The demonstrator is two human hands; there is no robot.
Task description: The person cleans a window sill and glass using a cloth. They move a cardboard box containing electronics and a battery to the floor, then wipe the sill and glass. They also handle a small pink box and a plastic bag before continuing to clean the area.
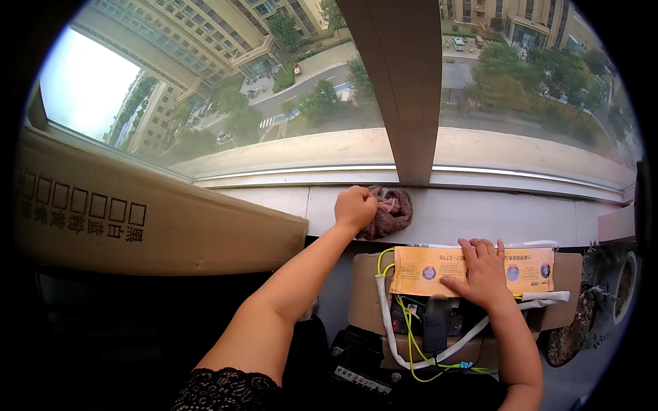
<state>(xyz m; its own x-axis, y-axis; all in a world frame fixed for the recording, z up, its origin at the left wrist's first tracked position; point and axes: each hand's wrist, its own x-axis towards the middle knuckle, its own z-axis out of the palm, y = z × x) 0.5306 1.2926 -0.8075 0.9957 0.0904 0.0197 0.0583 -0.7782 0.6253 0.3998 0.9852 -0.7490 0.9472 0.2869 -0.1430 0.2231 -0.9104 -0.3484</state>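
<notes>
My left hand is closed around a crumpled brownish-pink cloth, pressing it on the white window sill just below the brown window post. My right hand rests flat, fingers spread, on a yellow-orange paper packet that lies on top of an open cardboard box.
A big cardboard carton leans along the sill on the left. The open box holds dark devices, a black plug, white cable and yellow-green wires. A potted plant stands at the right. Beyond the glass lie streets and buildings far below.
</notes>
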